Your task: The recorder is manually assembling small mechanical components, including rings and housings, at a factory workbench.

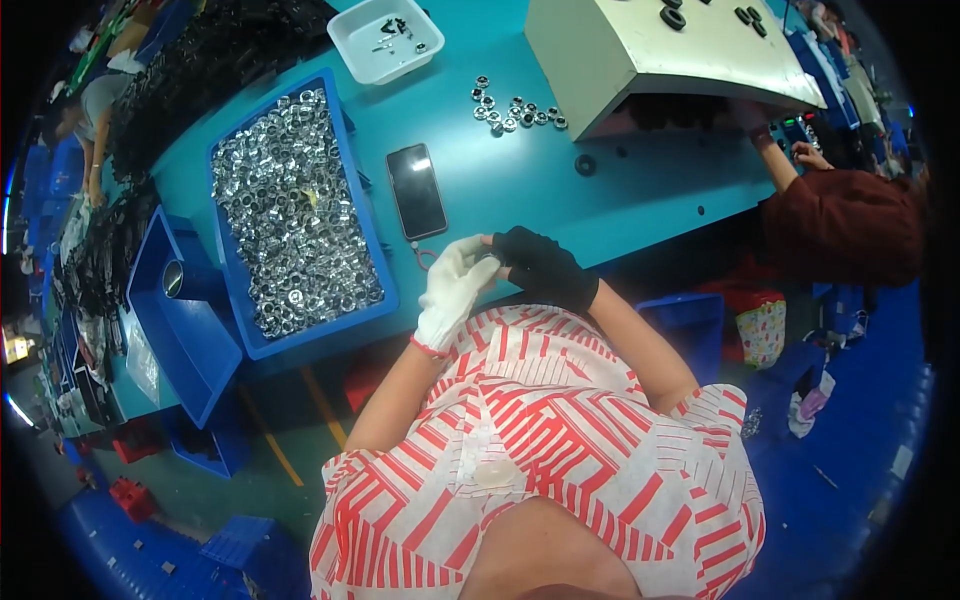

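My left hand (453, 290), in a white glove, and my right hand (545, 268), in a black glove, meet at the near edge of the teal table. Both have their fingers closed around one small shiny metal ring (490, 258), mostly covered by the gloves. To the left, a blue bin (224, 250) is heaped with shiny metal rings (290, 210) of the same look. A dark-screened phone (417, 190) lies just beyond my left hand, with a red loop (426, 260) at its lower end.
Several loose metal rings (510, 115) lie near a cream metal housing (585, 60) with black rings on top. A white tray (345, 45) holds small parts. A tilted blue bin (190, 330) stands left. At right, a co-worker's arm (778, 165) reaches under the housing.
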Available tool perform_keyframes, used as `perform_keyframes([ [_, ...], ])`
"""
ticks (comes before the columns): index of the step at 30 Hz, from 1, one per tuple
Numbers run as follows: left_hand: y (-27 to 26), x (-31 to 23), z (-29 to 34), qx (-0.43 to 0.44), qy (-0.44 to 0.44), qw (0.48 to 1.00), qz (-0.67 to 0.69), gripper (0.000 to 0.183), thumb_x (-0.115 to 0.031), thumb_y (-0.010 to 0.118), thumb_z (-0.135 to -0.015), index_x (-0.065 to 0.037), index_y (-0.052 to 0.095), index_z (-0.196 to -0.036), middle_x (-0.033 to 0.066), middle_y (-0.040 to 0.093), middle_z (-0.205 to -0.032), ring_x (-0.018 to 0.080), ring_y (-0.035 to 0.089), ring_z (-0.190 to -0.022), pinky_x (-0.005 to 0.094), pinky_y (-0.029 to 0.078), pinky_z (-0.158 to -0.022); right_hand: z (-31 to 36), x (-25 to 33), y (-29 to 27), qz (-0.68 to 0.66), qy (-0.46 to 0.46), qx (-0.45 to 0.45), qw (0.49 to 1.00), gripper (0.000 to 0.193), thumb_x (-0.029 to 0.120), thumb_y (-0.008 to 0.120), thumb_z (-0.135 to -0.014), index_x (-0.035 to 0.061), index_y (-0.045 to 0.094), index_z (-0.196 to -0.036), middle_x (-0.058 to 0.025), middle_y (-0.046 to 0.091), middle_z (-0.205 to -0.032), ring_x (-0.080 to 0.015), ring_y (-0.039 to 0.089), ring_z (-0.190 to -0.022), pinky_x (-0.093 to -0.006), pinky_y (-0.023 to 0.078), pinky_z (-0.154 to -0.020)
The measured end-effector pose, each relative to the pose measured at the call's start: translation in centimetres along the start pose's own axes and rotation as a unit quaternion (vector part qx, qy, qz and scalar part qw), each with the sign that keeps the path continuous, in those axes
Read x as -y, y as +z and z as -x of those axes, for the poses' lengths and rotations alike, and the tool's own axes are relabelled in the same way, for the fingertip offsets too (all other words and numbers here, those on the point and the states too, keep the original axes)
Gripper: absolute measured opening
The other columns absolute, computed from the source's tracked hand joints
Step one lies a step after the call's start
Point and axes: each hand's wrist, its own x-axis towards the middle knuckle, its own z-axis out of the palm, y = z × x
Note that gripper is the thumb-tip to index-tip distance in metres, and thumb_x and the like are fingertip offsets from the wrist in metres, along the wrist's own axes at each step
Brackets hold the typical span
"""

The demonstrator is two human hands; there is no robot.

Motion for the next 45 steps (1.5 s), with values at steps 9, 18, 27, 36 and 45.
perform_keyframes([
  [9, 0.4, 0.4, -0.2, -0.059, -0.023, 0.997, 0.035, 0.031, -0.007, 0.059, -0.084, 0.008, 0.051, -0.111, 0.0104, 0.062, -0.091, 0.0122, 0.063, -0.070, 0.0240, 0.055, -0.064, -0.1, 0.1, 1.5, 0.091, 0.002, -0.051, 0.995, 0.044, 0.020, 0.066, -0.078, 0.0108, 0.052, -0.118, -0.0104, 0.058, -0.092, -0.0244, 0.060, -0.083, -0.0332, 0.048, -0.071],
  [18, -0.3, 0.9, -0.4, -0.039, -0.032, 0.997, 0.054, 0.035, -0.008, 0.056, -0.086, 0.008, 0.048, -0.116, 0.0118, 0.060, -0.097, 0.0128, 0.062, -0.073, 0.0253, 0.056, -0.064, 0.0, 0.1, 1.5, 0.079, 0.011, -0.048, 0.996, 0.039, 0.020, 0.068, -0.075, 0.0092, 0.056, -0.111, -0.0111, 0.060, -0.088, -0.0267, 0.060, -0.081, -0.0335, 0.048, -0.070],
  [27, -1.4, 1.8, -0.4, 0.021, -0.033, 0.993, 0.114, 0.040, -0.011, 0.054, -0.087, 0.008, 0.045, -0.121, 0.0112, 0.058, -0.100, 0.0139, 0.061, -0.078, 0.0242, 0.055, -0.067, 0.4, -0.8, 0.0, -0.296, 0.180, 0.019, 0.938, 0.043, 0.009, 0.062, -0.081, 0.0027, 0.050, -0.122, -0.0112, 0.061, -0.100, -0.0173, 0.060, -0.089, -0.0307, 0.048, -0.079],
  [36, -0.4, 1.0, 0.3, 0.035, -0.049, 0.988, 0.145, 0.040, -0.008, 0.055, -0.086, 0.008, 0.044, -0.121, 0.0101, 0.057, -0.096, 0.0154, 0.062, -0.079, 0.0261, 0.055, -0.069, 0.6, -1.0, 1.7, -0.196, 0.050, -0.082, 0.976, 0.035, 0.015, 0.061, -0.084, 0.0060, 0.054, -0.117, -0.0083, 0.059, -0.100, -0.0177, 0.058, -0.090, -0.0309, 0.047, -0.079],
  [45, 0.4, 1.0, 0.8, -0.054, -0.036, 0.996, 0.057, 0.031, -0.004, 0.054, -0.086, 0.007, 0.051, -0.115, 0.0107, 0.060, -0.096, 0.0142, 0.063, -0.077, 0.0256, 0.056, -0.069, 1.3, 0.3, 1.9, 0.019, 0.003, -0.086, 0.996, 0.039, 0.015, 0.068, -0.074, 0.0151, 0.057, -0.112, -0.0059, 0.057, -0.093, -0.0233, 0.059, -0.081, -0.0329, 0.048, -0.070],
])
